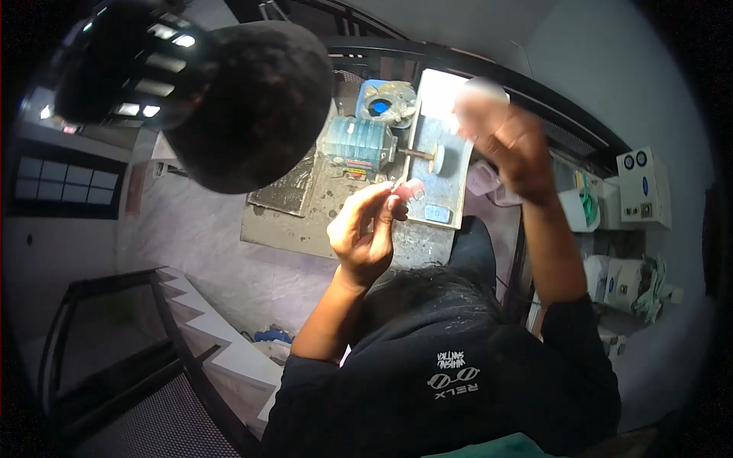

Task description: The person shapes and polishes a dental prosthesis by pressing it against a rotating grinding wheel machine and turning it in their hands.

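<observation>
in the head view, your left hand (365,230) pinches a small pink piece (413,189) between thumb and fingers, so that grip is closed on it. the piece sits brightly lit over the tray (456,185), just on your side of the pale disc (438,159) on the motor (356,143). a small blue block (437,213) lies nearer you. your right hand (521,156) is raised over the tray's far end, beside a blurred pale round shape (482,109); you can't tell from this whether that grip holds it. the pink piece looks light and stiff, perhaps brittle and slick if wet: take it by its outer edges, pressing gently.
</observation>
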Motion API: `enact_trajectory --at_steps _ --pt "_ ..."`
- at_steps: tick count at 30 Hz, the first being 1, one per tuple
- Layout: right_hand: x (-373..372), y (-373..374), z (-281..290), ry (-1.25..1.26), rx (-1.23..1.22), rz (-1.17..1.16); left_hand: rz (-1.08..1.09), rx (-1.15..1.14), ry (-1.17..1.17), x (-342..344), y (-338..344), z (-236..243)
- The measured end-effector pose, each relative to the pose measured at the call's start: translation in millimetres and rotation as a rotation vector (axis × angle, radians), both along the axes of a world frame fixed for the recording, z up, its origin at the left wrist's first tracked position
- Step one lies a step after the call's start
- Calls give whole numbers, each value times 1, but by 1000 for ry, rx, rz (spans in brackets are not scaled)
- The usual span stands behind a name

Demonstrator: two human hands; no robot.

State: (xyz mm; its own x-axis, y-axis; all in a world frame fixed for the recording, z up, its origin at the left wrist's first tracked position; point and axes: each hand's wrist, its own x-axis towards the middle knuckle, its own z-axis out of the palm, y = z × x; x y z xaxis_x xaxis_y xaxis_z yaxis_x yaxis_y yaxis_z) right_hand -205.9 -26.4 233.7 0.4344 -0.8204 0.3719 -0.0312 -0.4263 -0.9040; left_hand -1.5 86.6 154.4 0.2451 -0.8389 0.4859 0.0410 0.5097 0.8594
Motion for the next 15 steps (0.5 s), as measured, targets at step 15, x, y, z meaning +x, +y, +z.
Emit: enact_trajectory --at_steps 15 --pt "156 37 164 314 -459 106 359 -73 -249 3 48 16"
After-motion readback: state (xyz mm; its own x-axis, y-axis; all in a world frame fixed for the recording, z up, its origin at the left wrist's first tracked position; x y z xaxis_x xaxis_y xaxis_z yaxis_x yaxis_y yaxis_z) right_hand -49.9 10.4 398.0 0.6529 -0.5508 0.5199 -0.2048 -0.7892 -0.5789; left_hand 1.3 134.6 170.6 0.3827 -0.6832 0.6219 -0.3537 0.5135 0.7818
